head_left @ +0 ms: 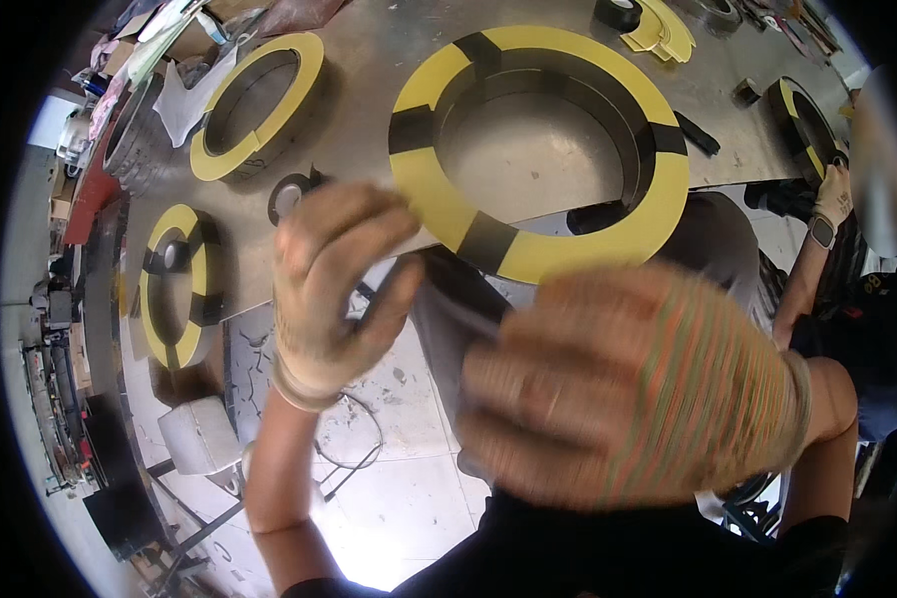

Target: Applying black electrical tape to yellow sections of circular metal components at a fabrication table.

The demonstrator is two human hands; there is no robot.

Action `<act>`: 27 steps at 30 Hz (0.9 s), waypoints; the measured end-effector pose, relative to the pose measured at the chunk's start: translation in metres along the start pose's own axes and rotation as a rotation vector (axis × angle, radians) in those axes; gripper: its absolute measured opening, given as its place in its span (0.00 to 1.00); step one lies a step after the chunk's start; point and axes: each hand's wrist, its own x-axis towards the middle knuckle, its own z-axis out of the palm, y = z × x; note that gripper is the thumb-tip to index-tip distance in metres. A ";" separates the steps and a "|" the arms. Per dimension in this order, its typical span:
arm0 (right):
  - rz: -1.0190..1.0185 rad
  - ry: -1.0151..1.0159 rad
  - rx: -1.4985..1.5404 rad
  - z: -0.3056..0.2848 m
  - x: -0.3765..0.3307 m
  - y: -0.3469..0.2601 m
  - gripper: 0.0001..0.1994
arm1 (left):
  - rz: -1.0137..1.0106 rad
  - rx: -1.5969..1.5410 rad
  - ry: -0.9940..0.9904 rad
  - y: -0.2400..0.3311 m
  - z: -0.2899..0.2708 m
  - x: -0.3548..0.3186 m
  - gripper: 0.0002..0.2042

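My left hand [334, 284], in a pale work glove, is raised in front of the table edge with fingers curved and thumb apart, nothing visible in it. My right hand [633, 399], in a glove with orange and green stripes, is close to the camera and smeared by motion; whether it holds anything cannot be made out. Beyond both hands lies a large ring [439, 194] with a yellow face and several black tape bands, partly overhanging the table edge. Next to my left fingertips is a roll of black tape [287, 198], partly hidden by the hand.
On the metal table [359, 110] a yellow-faced ring [309, 75] and a smaller taped ring [156, 289] lie at left. Yellow curved pieces [663, 35] and another black tape roll [619, 12] are at the back. At right, a co-worker's gloved hand [833, 194] touches a taped ring [795, 115].
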 end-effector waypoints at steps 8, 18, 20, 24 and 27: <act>-0.052 -0.274 0.585 -0.002 0.027 -0.028 0.22 | -0.508 0.611 0.061 -0.057 -0.022 -0.073 0.22; 0.483 0.228 0.980 0.056 0.000 -0.040 0.23 | -0.990 -0.007 0.367 -0.026 0.005 -0.076 0.20; 0.722 0.075 1.108 0.060 -0.004 -0.038 0.26 | -1.042 -0.340 0.456 0.046 0.008 -0.058 0.20; 0.704 0.317 1.227 0.090 -0.002 -0.047 0.32 | -1.119 -0.915 0.728 0.142 0.012 -0.044 0.21; 0.558 0.361 1.115 0.089 -0.012 -0.052 0.33 | -1.091 -0.850 0.729 0.164 0.023 -0.058 0.22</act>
